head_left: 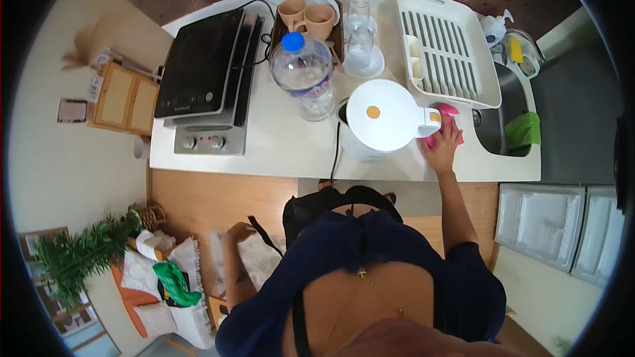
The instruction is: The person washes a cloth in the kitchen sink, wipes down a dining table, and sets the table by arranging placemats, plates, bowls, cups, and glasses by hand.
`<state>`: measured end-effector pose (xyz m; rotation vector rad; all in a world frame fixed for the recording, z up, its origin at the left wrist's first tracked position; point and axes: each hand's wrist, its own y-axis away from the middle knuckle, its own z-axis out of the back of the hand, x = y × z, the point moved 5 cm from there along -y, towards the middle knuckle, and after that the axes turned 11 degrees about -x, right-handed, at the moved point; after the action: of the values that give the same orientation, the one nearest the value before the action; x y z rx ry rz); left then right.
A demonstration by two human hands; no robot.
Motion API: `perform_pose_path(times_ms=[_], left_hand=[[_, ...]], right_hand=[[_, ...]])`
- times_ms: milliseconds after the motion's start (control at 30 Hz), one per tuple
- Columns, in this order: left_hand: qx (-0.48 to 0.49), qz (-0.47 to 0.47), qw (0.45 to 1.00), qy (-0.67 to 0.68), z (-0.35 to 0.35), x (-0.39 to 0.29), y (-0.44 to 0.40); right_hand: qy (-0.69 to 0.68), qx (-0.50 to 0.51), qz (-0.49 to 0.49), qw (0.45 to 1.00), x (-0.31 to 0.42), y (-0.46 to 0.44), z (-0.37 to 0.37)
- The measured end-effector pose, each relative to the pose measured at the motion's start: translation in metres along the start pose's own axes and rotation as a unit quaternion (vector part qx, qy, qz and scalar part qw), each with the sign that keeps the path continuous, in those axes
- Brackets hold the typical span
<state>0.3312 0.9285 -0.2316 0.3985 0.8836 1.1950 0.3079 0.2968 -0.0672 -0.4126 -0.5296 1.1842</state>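
On the white counter, my right hand presses down on a pink cloth, with its fingers over the cloth. Just left of that hand stands a white electric kettle, its handle pointing at the hand and hiding part of the cloth. My left hand hangs away from the counter, over the floor, near a dark strap; what its fingers hold, if anything, is too small to tell. A large clear bottle with a blue cap is left of the kettle.
A black induction cooktop lies on a steel stove at the left. Behind the bottle are brown mugs and glasses. A white dish rack stands beside the sink, where a green cloth hangs.
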Motion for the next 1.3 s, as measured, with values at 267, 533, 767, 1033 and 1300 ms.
perform_pose_path(times_ms=[267, 533, 767, 1033, 1300], left_hand=[[-0.229, -0.292, 0.86, 0.35, 0.278, -0.267, 0.006], [-0.307, -0.4, 0.795, 0.338, 0.255, -0.352, -0.09], [-0.399, -0.425, 0.755, 0.3, 0.25, -0.317, -0.118], [-0.342, -0.299, 0.791, 0.409, 0.255, -0.241, -0.091], [-0.498, -0.228, 0.818, 0.176, 0.231, -0.246, -0.057]], right_hand=[[-0.027, -0.029, -0.099, 0.994, -0.012, 0.022, -0.042], [0.077, -0.069, -0.208, 0.973, -0.013, 0.046, 0.007], [0.011, -0.031, -0.179, 0.983, -0.016, 0.06, -0.014], [-0.029, 0.052, -0.155, 0.986, 0.053, 0.043, -0.03], [0.026, 0.018, -0.134, 0.991, -0.06, 0.024, -0.023]])
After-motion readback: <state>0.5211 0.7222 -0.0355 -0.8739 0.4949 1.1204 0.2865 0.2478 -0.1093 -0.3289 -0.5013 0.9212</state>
